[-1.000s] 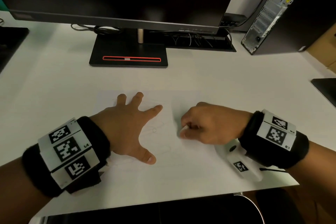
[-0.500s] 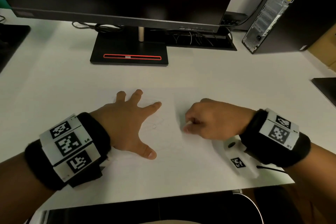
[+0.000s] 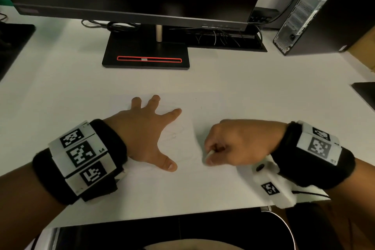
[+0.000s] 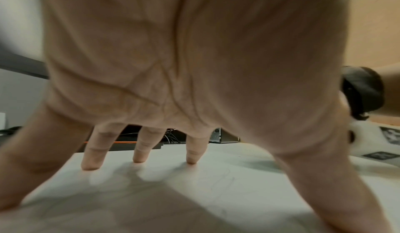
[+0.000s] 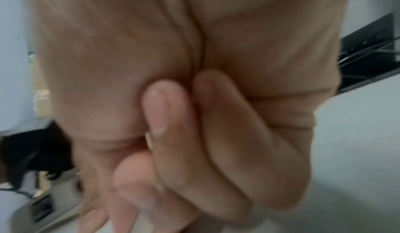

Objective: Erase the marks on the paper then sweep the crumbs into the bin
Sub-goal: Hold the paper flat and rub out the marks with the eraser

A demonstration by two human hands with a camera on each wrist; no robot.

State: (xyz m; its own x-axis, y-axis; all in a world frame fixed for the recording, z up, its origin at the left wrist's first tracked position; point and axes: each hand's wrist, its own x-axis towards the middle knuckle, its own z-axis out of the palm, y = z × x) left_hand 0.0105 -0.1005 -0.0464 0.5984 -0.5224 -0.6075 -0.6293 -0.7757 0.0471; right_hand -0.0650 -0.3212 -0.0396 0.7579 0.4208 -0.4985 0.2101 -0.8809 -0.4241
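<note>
A white sheet of paper (image 3: 182,184) lies on the white desk in front of me, with faint pencil marks (image 3: 174,134) between my hands. My left hand (image 3: 146,134) presses flat on the sheet with fingers spread; the left wrist view shows the fingertips (image 4: 138,158) on the paper (image 4: 216,194). My right hand (image 3: 235,144) is curled and pinches a small white eraser (image 3: 209,155), its tip down on the sheet. In the right wrist view the curled fingers (image 5: 168,117) hide the eraser.
A monitor stands at the back on a black base (image 3: 146,55). A computer tower (image 3: 316,10) stands at the back right, with cables (image 3: 219,38) behind the base. Dark pads lie at the left edge (image 3: 14,40) and right edge (image 3: 365,91). The desk's front edge (image 3: 162,219) is near.
My right hand has slid back toward me over the paper with the eraser, after going a little away. The left hand stays pressed on the sheet.
</note>
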